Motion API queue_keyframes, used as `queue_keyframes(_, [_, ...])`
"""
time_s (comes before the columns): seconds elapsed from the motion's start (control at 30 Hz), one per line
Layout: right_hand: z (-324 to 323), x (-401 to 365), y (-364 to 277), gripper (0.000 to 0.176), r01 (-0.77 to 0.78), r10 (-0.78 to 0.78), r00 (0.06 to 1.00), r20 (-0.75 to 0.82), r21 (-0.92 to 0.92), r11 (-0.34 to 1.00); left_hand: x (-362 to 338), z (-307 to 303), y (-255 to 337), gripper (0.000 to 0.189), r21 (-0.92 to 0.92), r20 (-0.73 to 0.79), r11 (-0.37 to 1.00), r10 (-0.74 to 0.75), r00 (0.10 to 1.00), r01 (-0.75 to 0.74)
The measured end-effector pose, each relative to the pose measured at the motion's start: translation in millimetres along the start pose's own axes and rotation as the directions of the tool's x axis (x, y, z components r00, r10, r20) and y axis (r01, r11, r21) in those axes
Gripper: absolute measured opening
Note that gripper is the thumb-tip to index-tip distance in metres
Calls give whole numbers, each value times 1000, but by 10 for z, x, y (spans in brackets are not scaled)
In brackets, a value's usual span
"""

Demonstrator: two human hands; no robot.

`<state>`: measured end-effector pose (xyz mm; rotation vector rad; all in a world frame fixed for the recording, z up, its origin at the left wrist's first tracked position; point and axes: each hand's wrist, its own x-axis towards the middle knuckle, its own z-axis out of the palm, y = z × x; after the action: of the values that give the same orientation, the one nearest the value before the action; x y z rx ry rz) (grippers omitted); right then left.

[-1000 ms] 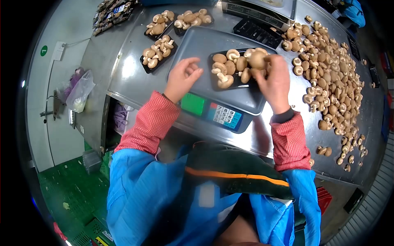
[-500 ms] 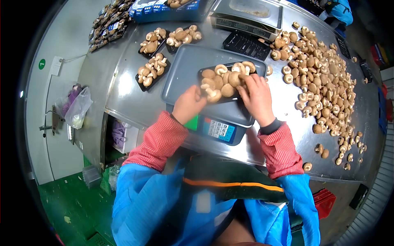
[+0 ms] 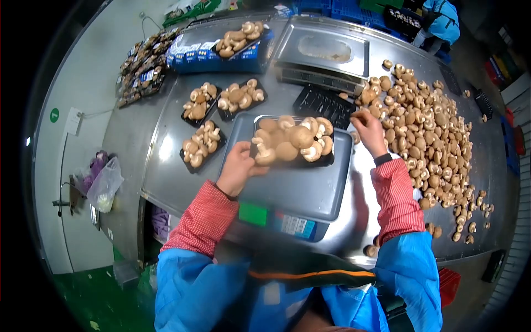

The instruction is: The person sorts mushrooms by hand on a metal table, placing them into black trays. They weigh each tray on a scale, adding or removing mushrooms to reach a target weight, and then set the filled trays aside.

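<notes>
A black tray (image 3: 327, 158) filled with brown mushrooms (image 3: 301, 136) is over the grey scale platform (image 3: 287, 193). My left hand (image 3: 238, 167) grips the tray's left end, its thumb below the mushrooms at that corner. My right hand (image 3: 369, 131) is off the tray, to its right, between the scale and the big mushroom pile (image 3: 426, 122). Its thumb and fingers are pressed together near an empty black tray (image 3: 324, 106); whatever they may hold is too small to name.
Three filled trays, one of them front left (image 3: 200, 145), stand left of the scale. Behind are a blue box (image 3: 221, 58) bearing a filled tray and a second metal scale (image 3: 323, 50). Packed trays (image 3: 145, 69) lie at the far left. A person (image 3: 442, 22) is at the back right.
My right hand has left the tray and moved right. The tray has shifted slightly left and down relative to my right hand, with my left hand still at its left end. The view has tilted upward.
</notes>
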<state>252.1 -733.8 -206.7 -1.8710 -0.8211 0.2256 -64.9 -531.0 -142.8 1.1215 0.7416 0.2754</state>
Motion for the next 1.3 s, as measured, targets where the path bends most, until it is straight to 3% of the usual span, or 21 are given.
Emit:
queue_keyframes(0.07, [103, 300, 164, 16, 29, -25, 979, 201, -15, 999, 222, 3, 179, 33, -4, 7, 999, 48, 999, -48])
queue_keyframes(0.1, [185, 410, 239, 18, 68, -36, 961, 274, -108, 992, 373, 45, 281, 35, -4, -4, 996, 89, 996, -89])
queue_keyframes(0.2, [428, 567, 257, 25, 102, -3, 889, 459, -192, 976, 932, 198, 566, 38, 15, -22, 985, 170, 985, -170])
queue_keyframes(0.27, [583, 595, 317, 27, 223, -35, 844, 535, -291, 930, 1444, 249, 612, 37, -30, -35, 974, 222, 974, -223])
queue_keyframes(0.43, [626, 576, 338, 16, 237, -104, 841, 530, -189, 953, 2436, 463, 684, 39, -120, -145, 962, 228, 963, -245])
queue_keyframes(0.6, [661, 543, 415, 12, 263, -163, 864, 476, -152, 953, 2898, 599, 590, 45, -260, -247, 942, 148, 958, -212])
queue_keyframes(0.67, [659, 549, 405, 11, 286, -190, 878, 439, -165, 944, 2954, 598, 552, 46, -315, -190, 927, 147, 971, -202])
queue_keyframes(0.77, [531, 497, 215, 11, 245, -193, 918, 348, -112, 963, 2756, 567, 502, 51, -312, -89, 937, 135, 987, -156])
queue_keyframes(0.87, [274, 398, 47, 10, 248, -247, 968, 50, -10, 969, 2427, 562, 402, 57, -150, -97, 982, 101, 990, -115])
queue_keyframes(0.9, [133, 339, -70, 9, 129, -129, 992, -2, 2, 992, 2250, 578, 374, 69, -15, -34, 994, 105, 994, -105])
queue_keyframes(0.93, [-8, 227, -227, 9, 135, -139, 987, -82, -53, 989, 2016, 660, 396, 72, -21, 35, 998, 61, 998, -60])
queue_keyframes(1.0, [-217, -64, -463, 10, 210, -227, 962, -152, -120, 970, 1475, 876, 479, 78, -18, 178, 999, -40, 983, 44])
queue_keyframes(1.07, [-299, -402, -616, 14, 450, -486, 870, -79, -274, 850, 1120, 1067, 437, 83, 18, 365, 991, -132, 921, 135])
queue_keyframes(1.1, [-271, -615, -665, 14, 488, -525, 849, -56, -296, 821, 958, 1183, 427, 81, 69, 459, 987, -158, 874, 142])
queue_keyframes(1.13, [-253, -841, -707, 14, 519, -557, 830, -31, -321, 792, 838, 1295, 356, 69, 71, 441, 988, -154, 884, 137])
queue_keyframes(1.2, [-273, -1234, -779, 17, 450, -470, 882, 37, -366, 815, 762, 1515, 133, 58, 234, 435, 972, -93, 896, -12])
queue_keyframes(1.23, [-393, -1413, -847, 27, 371, -363, 927, 98, -399, 839, 707, 1632, 59, 53, 198, 426, 980, -103, 899, 18])
queue_keyframes(1.3, [-643, -1700, -887, 40, 197, -300, 941, -159, -465, 863, 506, 1870, 23, 48, 468, 421, 884, -212, 882, -11])
